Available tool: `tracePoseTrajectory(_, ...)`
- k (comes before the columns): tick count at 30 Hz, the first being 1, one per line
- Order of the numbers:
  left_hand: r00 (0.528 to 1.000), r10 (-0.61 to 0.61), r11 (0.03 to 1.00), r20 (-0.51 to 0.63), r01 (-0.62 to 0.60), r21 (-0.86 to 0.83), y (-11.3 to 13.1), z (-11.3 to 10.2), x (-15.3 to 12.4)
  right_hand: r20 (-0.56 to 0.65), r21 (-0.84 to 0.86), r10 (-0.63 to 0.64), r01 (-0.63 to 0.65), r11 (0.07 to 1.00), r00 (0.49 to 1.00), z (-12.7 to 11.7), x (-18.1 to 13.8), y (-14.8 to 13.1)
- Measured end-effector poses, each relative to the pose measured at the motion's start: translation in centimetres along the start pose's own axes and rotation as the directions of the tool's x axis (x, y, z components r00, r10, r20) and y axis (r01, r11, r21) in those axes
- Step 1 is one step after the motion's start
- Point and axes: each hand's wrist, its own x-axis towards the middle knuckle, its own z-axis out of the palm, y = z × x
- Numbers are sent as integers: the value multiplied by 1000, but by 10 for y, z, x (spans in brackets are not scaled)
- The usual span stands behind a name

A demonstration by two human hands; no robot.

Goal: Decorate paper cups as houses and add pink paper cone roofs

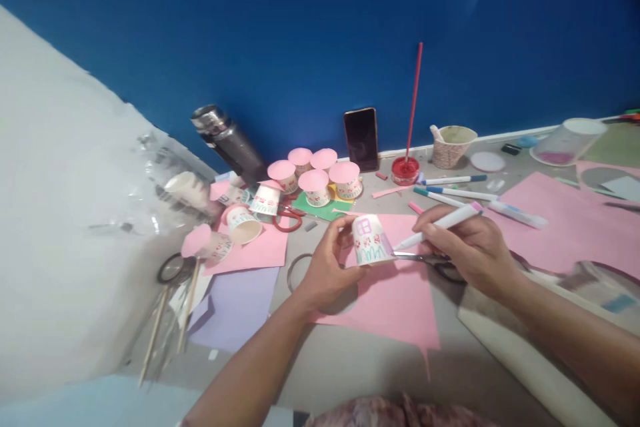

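Note:
My left hand (327, 263) grips a small white paper cup (369, 240), held upside down and tilted, with red flowers, a pink window and green zigzag drawn on it. My right hand (470, 247) is closed on a white marker (443, 223), its tip touching the cup's side near the rim. Both hands hover over a pink paper sheet (400, 300). Scissors (430, 260) lie on the sheet under my right hand.
Several decorated cups with pink lids (315, 180) stand behind, beside red scissors (287, 219). A steel flask (230, 140), a phone (361, 139), a red paint pot with brush (406, 168), loose markers (453, 187), purple paper (235, 307) and wooden sticks (155, 333) lie around.

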Motion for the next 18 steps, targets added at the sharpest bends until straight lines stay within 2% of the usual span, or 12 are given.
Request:
tracePoseTrajectory(5,1000,-15,999,-25,14,-48,-2,1,1,13,44,32,-33,999,999,-2,-4,11)
tracePoseTrajectory(11,999,-38,994,-34,34,-106,0,4,2,9,57,117,-118,991,993,-2,-5,9)
tracePoseTrajectory(18,1000,20,993,-20,-22,-118,-3,3,3,-29,7,11,-11,1000,1000,1,-1,-5)
